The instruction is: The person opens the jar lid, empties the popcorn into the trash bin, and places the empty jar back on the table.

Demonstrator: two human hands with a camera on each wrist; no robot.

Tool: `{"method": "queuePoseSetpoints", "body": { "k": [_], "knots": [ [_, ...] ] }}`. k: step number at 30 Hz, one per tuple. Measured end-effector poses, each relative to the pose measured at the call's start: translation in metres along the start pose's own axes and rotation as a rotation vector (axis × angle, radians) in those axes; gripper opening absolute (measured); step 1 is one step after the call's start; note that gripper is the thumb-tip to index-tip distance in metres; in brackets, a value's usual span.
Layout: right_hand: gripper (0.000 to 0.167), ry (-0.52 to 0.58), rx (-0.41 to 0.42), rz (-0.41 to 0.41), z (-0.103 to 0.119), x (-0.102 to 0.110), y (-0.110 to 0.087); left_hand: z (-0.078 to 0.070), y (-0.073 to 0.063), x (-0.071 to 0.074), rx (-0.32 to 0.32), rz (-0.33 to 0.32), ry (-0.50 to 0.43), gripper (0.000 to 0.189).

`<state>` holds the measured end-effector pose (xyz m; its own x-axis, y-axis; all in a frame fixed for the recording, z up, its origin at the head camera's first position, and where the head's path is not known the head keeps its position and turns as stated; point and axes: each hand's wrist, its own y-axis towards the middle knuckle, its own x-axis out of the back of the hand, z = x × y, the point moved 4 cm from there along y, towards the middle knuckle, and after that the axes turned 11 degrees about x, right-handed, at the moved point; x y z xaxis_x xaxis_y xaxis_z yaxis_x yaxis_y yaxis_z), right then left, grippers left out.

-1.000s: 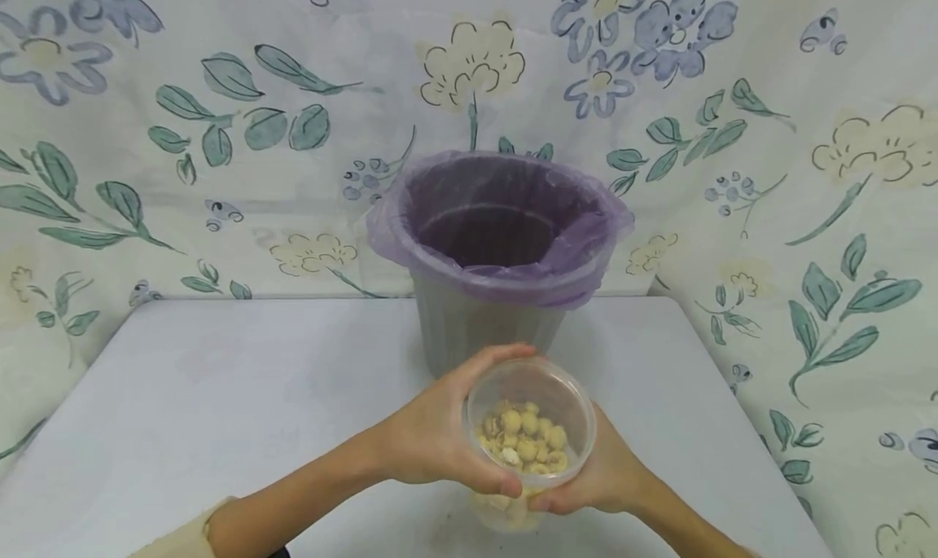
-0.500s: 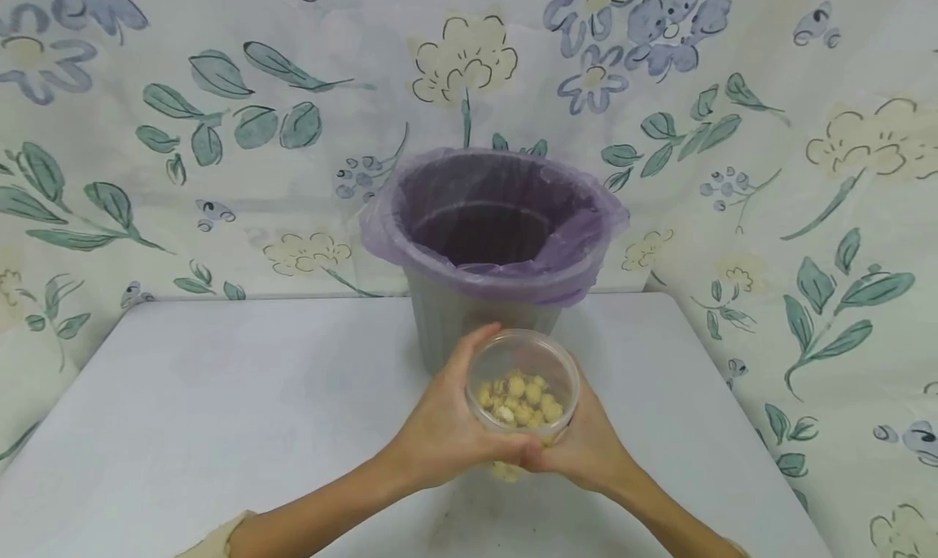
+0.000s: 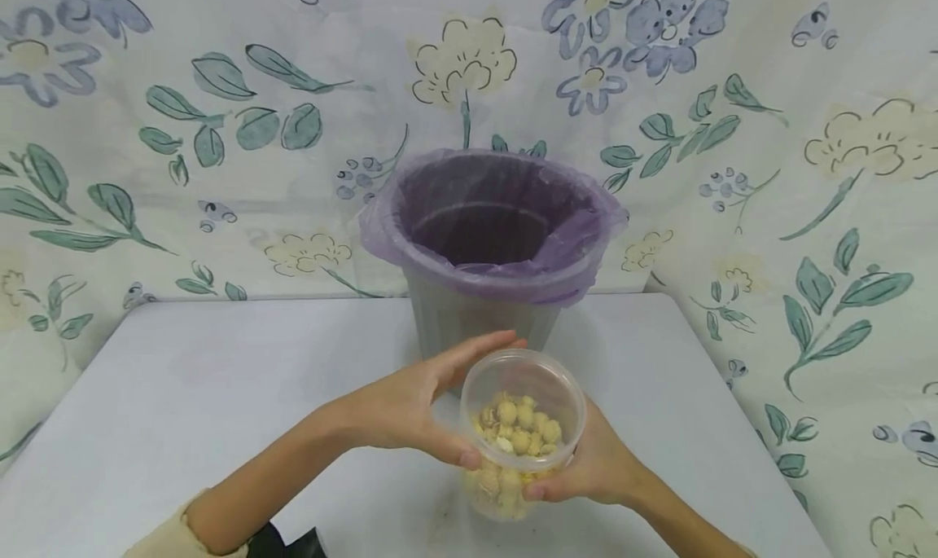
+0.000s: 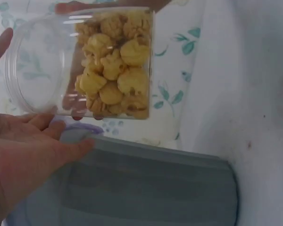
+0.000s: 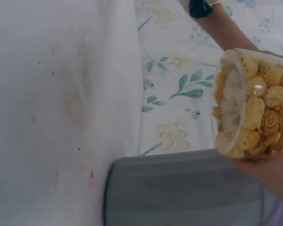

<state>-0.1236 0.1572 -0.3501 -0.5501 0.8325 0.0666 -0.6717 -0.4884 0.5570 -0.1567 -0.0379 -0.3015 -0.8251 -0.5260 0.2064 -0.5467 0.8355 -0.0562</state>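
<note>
A clear lidless plastic jar [image 3: 479, 379], partly filled with round yellow popcorn [image 3: 519, 432], is held above the table in front of the bin. My right hand [image 3: 604, 460] grips its right side, thumb toward me. My left hand [image 3: 396, 403] is spread at the jar's left, thumb tip close to the rim and fingers reaching behind. In the left wrist view the left hand [image 4: 33, 155] has its fingers extended beside the jar's mouth [image 4: 14, 70], not wrapped round it. The right wrist view shows the jar's base [image 5: 233, 103] packed with popcorn [image 5: 269, 99].
A grey bin [image 3: 476, 318] lined with a purple bag [image 3: 586, 257] stands at the back middle of the white table [image 3: 242, 379]. Floral cloth [image 3: 315, 191] hangs behind and at the sides. Small dark specks [image 5: 79, 149] dot the tabletop.
The jar rose slightly, then came back down. My left hand has loosened from the jar and shifted left, its fingers spreading. The right hand keeps its hold.
</note>
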Motion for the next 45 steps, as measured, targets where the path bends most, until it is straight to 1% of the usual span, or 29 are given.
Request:
{"method": "queuePoseSetpoints", "body": {
  "k": [2,4,7,10,12,15,19,23,25,27,28,30,35,37,39,42,45],
  "knots": [
    [0.105,0.045,0.0,0.029,0.001,-0.002,0.0,0.001,0.002,0.0,-0.013,0.049,0.005,0.103],
    [0.105,0.072,0.003,0.051,0.001,-0.004,0.0,0.002,0.004,0.0,-0.036,0.069,0.008,0.101],
    [0.102,0.067,0.012,0.057,0.002,-0.005,0.0,0.002,0.006,0.0,-0.047,0.065,0.003,0.1],
    [0.103,0.021,0.018,0.041,0.002,-0.003,-0.001,0.002,0.006,-0.002,-0.033,0.036,-0.021,0.1],
    [0.105,-0.019,0.021,0.029,0.001,0.0,-0.001,0.003,0.006,-0.003,-0.021,-0.002,-0.035,0.101],
    [0.105,-0.08,0.021,0.005,-0.001,0.003,-0.002,0.004,0.006,-0.006,-0.02,-0.087,-0.019,0.101],
    [0.104,-0.121,0.014,-0.035,-0.002,0.007,-0.001,0.003,0.004,-0.011,-0.039,-0.214,0.034,0.1],
    [0.104,-0.144,0.016,-0.064,-0.003,0.009,0.001,0.002,0.003,-0.016,-0.03,-0.34,0.076,0.103],
    [0.104,-0.148,0.02,-0.066,-0.004,0.01,0.002,0.002,0.002,-0.018,-0.017,-0.383,0.078,0.104],
    [0.104,-0.155,0.021,-0.071,-0.005,0.01,0.002,0.003,0.002,-0.02,-0.01,-0.392,0.068,0.105],
    [0.104,-0.154,0.02,-0.07,-0.005,0.01,0.002,0.003,0.002,-0.02,-0.005,-0.384,0.063,0.106],
    [0.104,-0.153,0.015,-0.07,-0.005,0.01,0.002,0.004,0.002,-0.018,-0.009,-0.34,0.032,0.108],
    [0.104,-0.128,0.013,-0.053,-0.004,0.01,0.001,0.007,0.005,-0.007,-0.015,-0.165,-0.055,0.107],
    [0.104,-0.096,0.017,-0.036,-0.003,0.009,0.0,0.009,0.007,-0.005,-0.009,-0.099,-0.08,0.107],
    [0.105,-0.066,0.019,-0.019,-0.003,0.009,0.0,0.011,0.009,-0.004,-0.016,-0.038,-0.099,0.109],
    [0.103,-0.044,0.023,-0.005,-0.002,0.008,-0.002,0.011,0.011,-0.005,-0.024,0.019,-0.12,0.112],
    [0.101,-0.043,0.025,0.0,-0.002,0.007,-0.002,0.011,0.013,-0.007,-0.038,0.036,-0.142,0.111]
  ]
}}
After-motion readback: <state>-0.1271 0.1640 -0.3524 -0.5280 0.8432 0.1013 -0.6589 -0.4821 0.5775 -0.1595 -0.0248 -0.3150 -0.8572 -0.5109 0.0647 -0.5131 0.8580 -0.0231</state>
